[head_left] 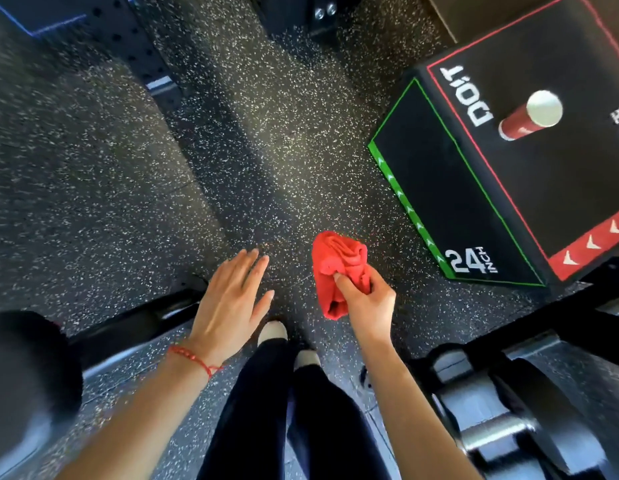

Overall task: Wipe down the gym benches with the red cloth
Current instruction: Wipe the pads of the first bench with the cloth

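Red cloth (339,268), one, bunched into a loose roll, held in the air over the floor by the right hand (368,303). Grip: thumb and curled fingers pinch the cloth's lower half; the upper half stands free above the fist. Left hand (232,303): holds nothing, fingers straight and slightly spread, palm down, apart from the cloth. One red string bracelet (194,358) on the left wrist.

Surroundings:
- Floor (232,150): black rubber with white flecks, seams between tiles visible.
- One black plyo box (474,202) to the right and ahead, edged in green on one face and red on the top face; "24 INCH" printed on the green-edged face. Near the cloth, not touching.
- One red cylindrical can with a white cap (529,116) stands upright on the box top.
- Black metal frame (526,393) at lower right, close beside the right forearm; parts blurred, exact type cannot be told.
- Black frame bar (135,323) at lower left, beneath the left hand, next to a dark rounded shape at the frame edge, too blurred to identify.
- Perforated black upright (128,39) at top left.

Two shoe toes (273,332), pale, below the hands; dark trousers (266,427). No bench surface is identifiable with certainty.
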